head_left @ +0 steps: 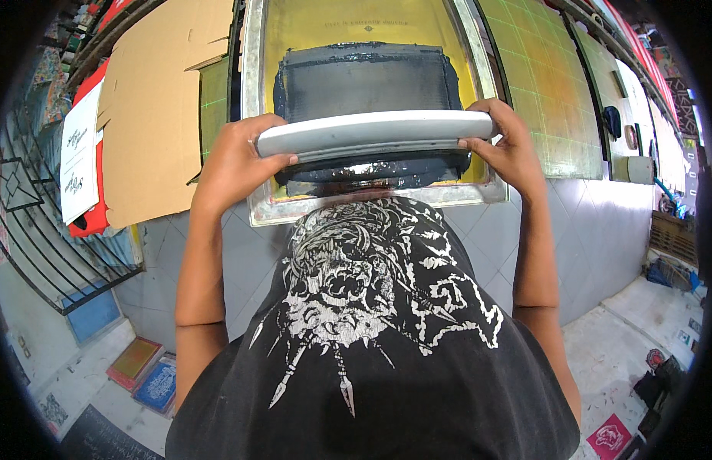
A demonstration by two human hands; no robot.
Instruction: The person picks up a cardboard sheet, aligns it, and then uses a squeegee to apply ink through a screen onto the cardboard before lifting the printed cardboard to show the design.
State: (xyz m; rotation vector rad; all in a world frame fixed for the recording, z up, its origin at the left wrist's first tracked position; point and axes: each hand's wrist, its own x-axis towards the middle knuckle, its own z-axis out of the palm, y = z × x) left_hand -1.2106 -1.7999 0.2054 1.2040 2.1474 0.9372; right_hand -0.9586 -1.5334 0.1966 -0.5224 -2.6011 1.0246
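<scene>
Both my hands grip a wide silver-grey squeegee by its two ends. My left hand is closed round the left end, thumb on the near side. At the right end my right hand is closed in the same way. The squeegee lies across a screen printing frame with a pale metal rim and yellow mesh. Dark ink is pooled just on the near side of the squeegee. Beyond it, a grey rectangle edged with dark ink covers the mesh. The squeegee's blade edge is hidden.
Cardboard covers the table left of the frame, with a white printed sheet on red cloth beyond. To the right lies a yellow-green board with grid lines. Framed screens rest on the floor at lower left.
</scene>
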